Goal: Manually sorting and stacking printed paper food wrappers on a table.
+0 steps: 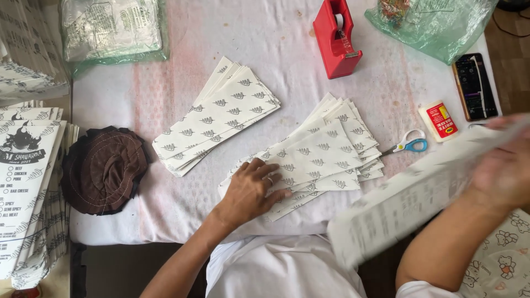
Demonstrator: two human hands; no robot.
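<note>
At counter front edge, left hand (251, 190) lies flat, fingers spread and open, palm down on the near stack of leaf-print paper sleeves (320, 157). It pins the fanned pile, grips nothing

Right hand (505, 168) is up off the counter, curled around the far end of one long printed paper sleeve (411, 198). Motion blur there, so exact finger closure can't be read, but it is holding the sleeve. Sleeve runs diagonally from the hand down toward the person's lap, clear of the stack

Doing this well, my read: keep the left palm weight on the pile so the fan doesn't slide, lift the single sleeve high enough to clear the stack edges, hold near the end without creasing it

Outward from the hands:
- second stack of the same leaf-print sleeves (218, 118), upper left of the first, well apart from it, also fanned
- blue-handled scissors (408, 143) just right of the near stack
- small glue bottle, red label (439, 121), beside the scissors
- phone (475, 85) near the right edge, screen up
- red tape dispenser (335, 38) at the far side, centre
- green-tinted plastic bags: one top left (110, 30), one top right (436, 25)
- brown round stitched cloth piece (104, 170) at the left edge
- tall pile of printed bags (25, 182) off the left side, flame graphic on top

Counter (276, 60) has a pale, pink-stained cover
</note>
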